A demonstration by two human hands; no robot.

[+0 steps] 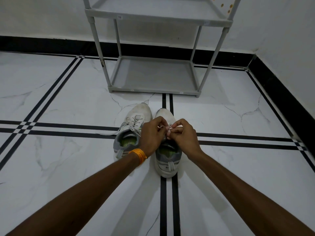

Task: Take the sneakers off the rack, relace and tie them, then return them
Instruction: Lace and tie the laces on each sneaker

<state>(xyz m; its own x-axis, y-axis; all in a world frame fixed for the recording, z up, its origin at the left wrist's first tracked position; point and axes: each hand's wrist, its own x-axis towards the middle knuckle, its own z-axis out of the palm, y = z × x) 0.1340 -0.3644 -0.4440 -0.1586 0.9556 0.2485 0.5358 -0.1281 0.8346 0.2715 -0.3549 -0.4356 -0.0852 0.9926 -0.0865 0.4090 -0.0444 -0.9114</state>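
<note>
Reaching forward from the bottom corners, two bare forearms, meeting over the nearer sneaker. Left hand (152, 133), orange thread band (138, 155) at the wrist, fingers curled tight and pinching a pale lace (164, 128). Right hand (183, 135) touching it knuckle to knuckle, fingertips closed on the same lace; exact loop or knot hidden between the fingers. Under both hands, right sneaker (167, 160), white with grey heel and green insole, heel toward the camera, toe pointing at the rack, standing on a black double line of the floor (238, 176). Just beside it on the left, touching or nearly so, left sneaker (134, 126), same colours, angled slightly leftward, laces loose with one end trailing out over the tile to the left. Beyond the toes, well apart, grey rack (153, 75) against the white wall (42, 16), bottom shelf bare, upper shelf cut off at the top edge. Black skirting (51, 44) along the wall foot.
</note>
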